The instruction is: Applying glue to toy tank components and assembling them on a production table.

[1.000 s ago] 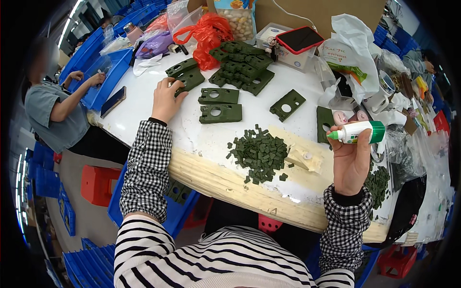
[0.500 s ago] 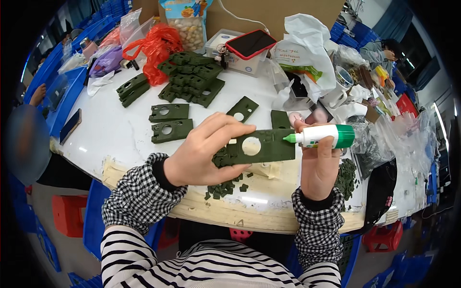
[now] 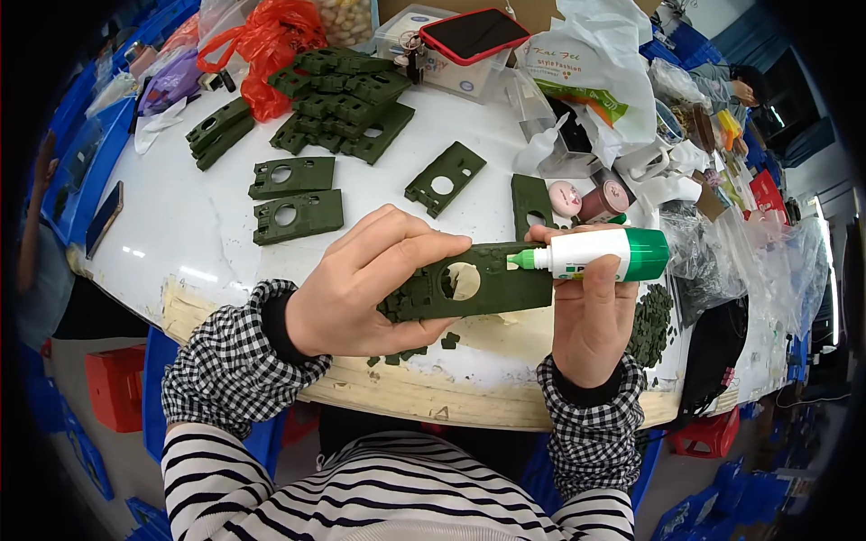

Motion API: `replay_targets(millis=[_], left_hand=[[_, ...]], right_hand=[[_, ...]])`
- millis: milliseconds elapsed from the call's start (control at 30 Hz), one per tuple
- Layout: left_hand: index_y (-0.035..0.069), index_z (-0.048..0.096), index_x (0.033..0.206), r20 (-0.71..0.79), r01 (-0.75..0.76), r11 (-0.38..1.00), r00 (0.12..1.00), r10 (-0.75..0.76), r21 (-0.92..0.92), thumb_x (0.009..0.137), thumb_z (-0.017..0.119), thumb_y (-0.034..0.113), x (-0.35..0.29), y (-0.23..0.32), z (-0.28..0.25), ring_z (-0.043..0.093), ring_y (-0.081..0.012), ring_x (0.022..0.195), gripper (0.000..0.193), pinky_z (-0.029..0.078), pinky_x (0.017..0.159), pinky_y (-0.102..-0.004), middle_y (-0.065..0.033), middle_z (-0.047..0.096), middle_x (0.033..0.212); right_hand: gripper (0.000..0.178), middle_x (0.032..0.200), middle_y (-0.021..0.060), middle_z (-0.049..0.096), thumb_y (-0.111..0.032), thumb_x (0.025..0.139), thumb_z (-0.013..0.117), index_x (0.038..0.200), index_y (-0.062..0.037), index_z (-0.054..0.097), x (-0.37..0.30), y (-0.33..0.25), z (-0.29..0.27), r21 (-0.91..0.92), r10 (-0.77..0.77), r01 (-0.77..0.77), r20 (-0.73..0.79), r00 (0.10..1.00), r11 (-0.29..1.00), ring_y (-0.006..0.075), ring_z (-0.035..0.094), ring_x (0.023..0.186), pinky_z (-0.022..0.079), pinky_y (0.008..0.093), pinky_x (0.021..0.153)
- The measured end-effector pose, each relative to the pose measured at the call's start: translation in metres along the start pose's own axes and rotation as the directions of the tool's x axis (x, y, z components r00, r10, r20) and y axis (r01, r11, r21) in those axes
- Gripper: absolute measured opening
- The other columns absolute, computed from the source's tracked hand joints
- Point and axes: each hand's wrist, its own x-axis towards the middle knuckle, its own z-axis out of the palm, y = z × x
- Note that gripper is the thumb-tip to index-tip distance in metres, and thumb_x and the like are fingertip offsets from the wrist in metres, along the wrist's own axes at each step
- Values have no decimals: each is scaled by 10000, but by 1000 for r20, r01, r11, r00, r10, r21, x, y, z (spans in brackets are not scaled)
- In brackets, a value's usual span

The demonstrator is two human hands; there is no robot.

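My left hand (image 3: 365, 284) grips a dark green plastic model tank hull (image 3: 505, 284) by its left end, thumb below and fingers above. A round hole goes through the hull. In my right hand (image 3: 595, 311) lies a white glue bottle (image 3: 591, 254) with a green cap base and a green nozzle, held sideways. Its nozzle tip is at the upper right part of the hull, touching or just above it. Some fingers of my right hand are hidden behind the bottle and hull. Two more hulls (image 3: 299, 217) lie to the left; single ones (image 3: 444, 178) lie beyond my hands.
A stack of green hulls (image 3: 347, 104) stands at the back, near a red plastic bag (image 3: 269, 50). A red-cased phone (image 3: 474, 36) rests on a clear box. Small green pieces (image 3: 651, 329) are heaped at right. Two small round containers (image 3: 606, 200) stand behind the bottle.
The nozzle tip has moved left, further over the hull's surface. The hull is tilted slightly differently in my left hand. The whole view has shifted, with the table items higher in it.
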Motion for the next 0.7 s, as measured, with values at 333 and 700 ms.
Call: replay_targets(millis=[333,700], left_hand=[[-36,591,1121,-17,-26,1000,1000,26,18,601,788,84,-1,-2,1,570,-221,752,569,467,653,-303,-106,572,896],[-31,592,1118,-11,-10,1000,1000,10,15,598,790,75,-2,-2,1,575,-215,757,566,470,656,-301,-106,574,902]], right_hand=[[286,994,169,651,-205,930,587,1097,15,511,1,2,-2,-35,-17,18,6,1000,999,288,629,1004,471,390,924],[301,979,174,653,-210,926,597,1099,22,517,0,0,-1,-57,-12,12,-4,1000,998,293,636,994,475,390,920]])
